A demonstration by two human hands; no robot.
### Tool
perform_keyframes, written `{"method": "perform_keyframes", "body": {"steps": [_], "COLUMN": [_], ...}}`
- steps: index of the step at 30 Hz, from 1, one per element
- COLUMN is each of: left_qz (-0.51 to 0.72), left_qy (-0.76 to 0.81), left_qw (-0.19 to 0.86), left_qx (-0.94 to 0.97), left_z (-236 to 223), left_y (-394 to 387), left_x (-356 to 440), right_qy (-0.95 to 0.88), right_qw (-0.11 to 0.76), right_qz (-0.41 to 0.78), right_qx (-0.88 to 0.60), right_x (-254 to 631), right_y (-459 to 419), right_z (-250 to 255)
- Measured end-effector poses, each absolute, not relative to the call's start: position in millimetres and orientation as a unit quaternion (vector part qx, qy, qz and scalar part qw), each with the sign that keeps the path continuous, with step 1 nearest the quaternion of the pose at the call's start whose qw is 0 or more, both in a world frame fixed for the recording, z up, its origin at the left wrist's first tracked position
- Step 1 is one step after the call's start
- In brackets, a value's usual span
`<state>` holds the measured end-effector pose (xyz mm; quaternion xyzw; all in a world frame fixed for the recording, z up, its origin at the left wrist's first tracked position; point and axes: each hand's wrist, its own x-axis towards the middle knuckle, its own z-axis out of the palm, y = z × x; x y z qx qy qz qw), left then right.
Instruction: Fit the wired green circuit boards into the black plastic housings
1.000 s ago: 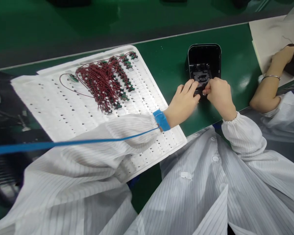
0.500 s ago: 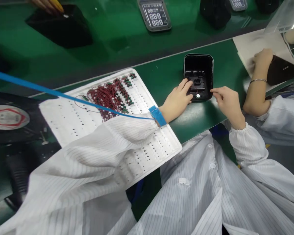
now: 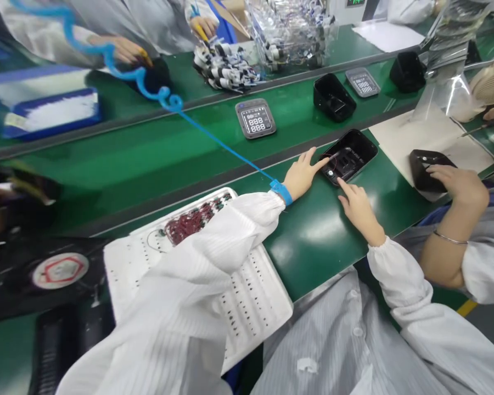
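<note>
A black plastic housing (image 3: 361, 144) lies open side up on the green bench, turned at a slant. Inside it are molded ribs, a thin red wire and a small round white part (image 3: 330, 173) near the close corner. My left hand (image 3: 302, 174), with a blue wrist strap (image 3: 280, 191), has its fingers spread, the index fingertip at the housing's left rim. My right hand (image 3: 359, 211) rests its outstretched index finger at the near edge, thumb apart from it. Neither hand is wrapped around anything. Under my left sleeve a white foam tray (image 3: 267, 299) holds small parts with dark red wires (image 3: 187, 225).
Beyond runs a green conveyor (image 3: 206, 131) carrying a display panel (image 3: 256, 118), another display (image 3: 362, 82) and black housings (image 3: 333, 97). A co-worker's hand (image 3: 463, 184) touches a black housing (image 3: 426, 167) at right. A blue coiled cord (image 3: 144, 88) stretches from my strap. Cable bundles (image 3: 226, 66) lie across.
The housing has turned clockwise, from upright to slanted. My left index finger has moved from inside it to its rim. The view has tilted up, showing more of the far side.
</note>
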<state>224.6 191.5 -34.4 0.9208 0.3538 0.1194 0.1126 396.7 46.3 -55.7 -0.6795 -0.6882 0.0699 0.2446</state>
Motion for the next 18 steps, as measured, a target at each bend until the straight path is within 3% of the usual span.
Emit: {"method": "perform_keyframes", "body": {"steps": [10,18], "left_qz": [0.174,0.075], "left_qy": [0.403,0.356], "left_qw": [0.175,0.072], "left_qx": [0.881,0.929], "left_z": [-21,-13], "left_y": [296,350], "left_x": [242,301], "right_qy": [-0.67,-0.651], "right_qw": [0.287,0.272], "right_qz": [0.101,0.113], "right_qx": [-0.678,-0.699], "right_x": [388,393], "right_y": [43,60], "right_z": [-65,-58]}}
